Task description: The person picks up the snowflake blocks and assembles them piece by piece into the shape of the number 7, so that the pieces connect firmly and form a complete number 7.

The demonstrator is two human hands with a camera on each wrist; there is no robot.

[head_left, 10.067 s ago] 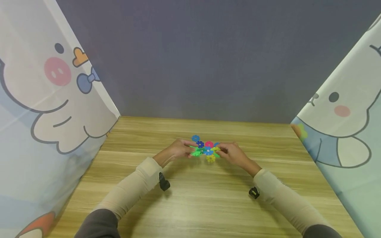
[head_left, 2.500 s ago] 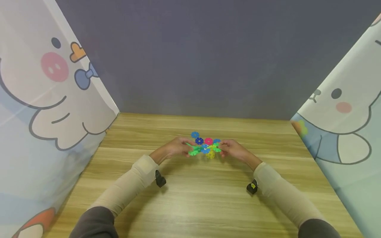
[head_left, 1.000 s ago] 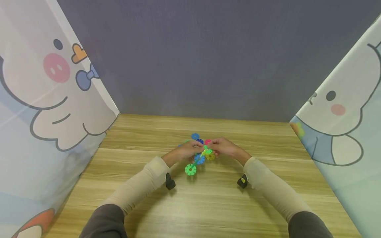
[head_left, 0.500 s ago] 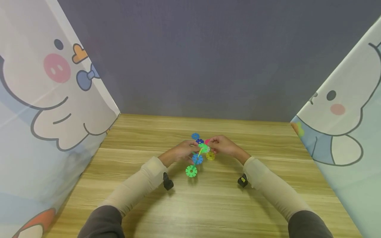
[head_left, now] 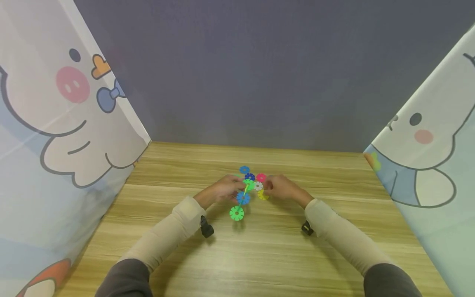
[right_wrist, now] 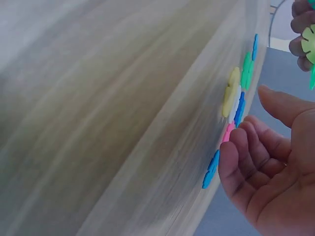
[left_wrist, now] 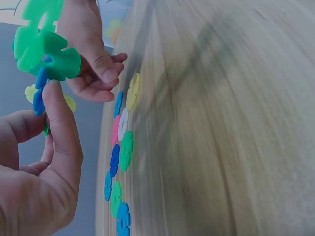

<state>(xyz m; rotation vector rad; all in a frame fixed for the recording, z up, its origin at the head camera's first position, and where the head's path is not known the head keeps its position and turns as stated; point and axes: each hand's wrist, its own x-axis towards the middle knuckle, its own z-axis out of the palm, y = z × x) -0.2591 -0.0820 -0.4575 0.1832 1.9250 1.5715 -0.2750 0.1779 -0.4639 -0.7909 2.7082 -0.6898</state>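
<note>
My left hand [head_left: 223,189] pinches the blue disc [left_wrist: 40,91] of a small chain of slotted plastic flower discs, held above the table. In the head view the chain runs from a green disc [head_left: 236,213] at the near end, past the blue disc [head_left: 243,198] and an edge-on yellow disc [head_left: 246,189], to another green disc [head_left: 248,184]. My right hand [head_left: 283,188] is apart from the chain, just right of a loose yellow disc [head_left: 263,195]. Its fingers [right_wrist: 251,157] are loosely curled with the thumb apart, and nothing is between them.
Loose discs lie flat on the wooden table [head_left: 267,255]: white [head_left: 258,186], pink [head_left: 261,177], dark blue [head_left: 250,177] and light blue [head_left: 244,169]. More green [left_wrist: 116,199] and blue [left_wrist: 123,219] ones show in the left wrist view. A grey panel [head_left: 237,74] stands behind.
About a second ago both hands were together at the chain's far green disc. My right hand has since come off it and moved right; the left has shifted slightly left with the chain.
</note>
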